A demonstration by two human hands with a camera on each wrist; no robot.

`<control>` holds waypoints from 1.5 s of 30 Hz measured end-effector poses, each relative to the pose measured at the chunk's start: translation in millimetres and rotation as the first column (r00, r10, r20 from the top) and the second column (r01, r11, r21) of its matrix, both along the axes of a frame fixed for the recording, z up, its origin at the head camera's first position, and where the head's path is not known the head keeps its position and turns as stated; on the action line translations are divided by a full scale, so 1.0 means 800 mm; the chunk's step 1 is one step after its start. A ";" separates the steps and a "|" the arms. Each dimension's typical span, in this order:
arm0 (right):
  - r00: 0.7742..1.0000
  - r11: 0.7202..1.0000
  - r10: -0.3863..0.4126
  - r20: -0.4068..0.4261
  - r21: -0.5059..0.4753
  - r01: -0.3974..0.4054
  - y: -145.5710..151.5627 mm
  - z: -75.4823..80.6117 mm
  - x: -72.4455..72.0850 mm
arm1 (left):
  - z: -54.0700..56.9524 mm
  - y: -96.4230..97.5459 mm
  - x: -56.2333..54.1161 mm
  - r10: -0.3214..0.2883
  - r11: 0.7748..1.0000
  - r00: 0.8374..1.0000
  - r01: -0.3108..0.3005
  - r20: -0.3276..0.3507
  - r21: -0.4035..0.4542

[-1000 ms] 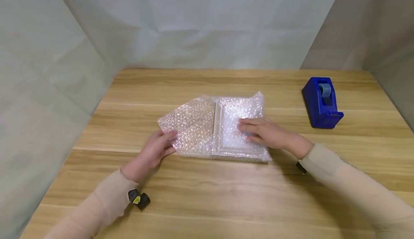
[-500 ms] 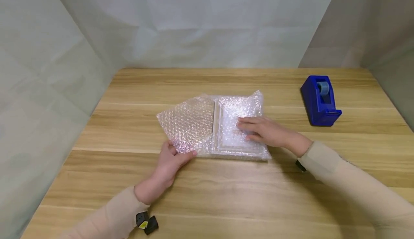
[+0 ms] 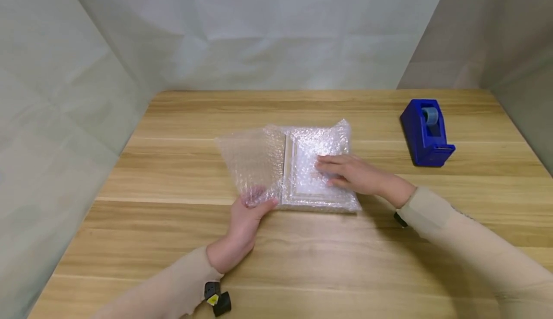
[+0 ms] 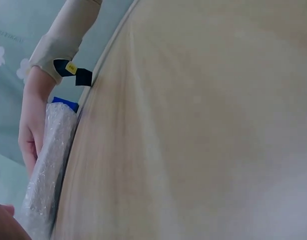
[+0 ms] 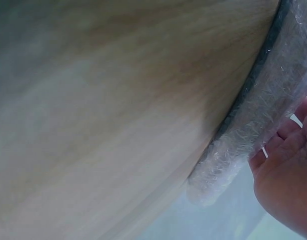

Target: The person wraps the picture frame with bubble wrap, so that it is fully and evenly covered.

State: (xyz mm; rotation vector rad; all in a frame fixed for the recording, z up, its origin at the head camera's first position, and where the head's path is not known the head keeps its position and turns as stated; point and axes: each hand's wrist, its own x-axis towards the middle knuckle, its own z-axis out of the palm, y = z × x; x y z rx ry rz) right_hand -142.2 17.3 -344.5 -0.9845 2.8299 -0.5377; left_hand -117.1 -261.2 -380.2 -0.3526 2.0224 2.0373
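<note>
While the right hand point(image 3: 354, 174) rests with fingers extended on the bubble-wrapped frame point(image 3: 302, 165) near the middle of the tabletop point(image 3: 319, 266), the left hand point(image 3: 243, 224) pinches the near side of the loose flap point(image 3: 246, 158) between thumb and fingers. The step in hand appears to be wrapping; the next move would call for folding this flap rightward over the frame, held steady. Room for moving extends leftward and nearward, with the far edge point(image 3: 276, 92) beyond and the tape dispenser point(image 3: 425, 139) well apart at right.
</note>
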 end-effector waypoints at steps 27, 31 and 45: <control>0.999 1.000 0.021 -0.040 0.009 -0.020 -0.005 -0.004 0.001 | 0.027 -0.003 -0.037 -0.566 0.822 0.711 0.447 -0.417 -0.353; 0.999 1.000 0.001 -0.044 0.001 -0.001 -0.004 -0.003 0.001 | 0.044 -0.013 -0.060 -0.699 0.715 0.639 0.623 -0.321 -0.317; 0.987 0.998 0.020 -0.162 0.066 -0.009 0.004 -0.008 0.000 | 0.039 0.002 -0.138 -0.733 0.678 0.676 0.715 -0.078 -0.169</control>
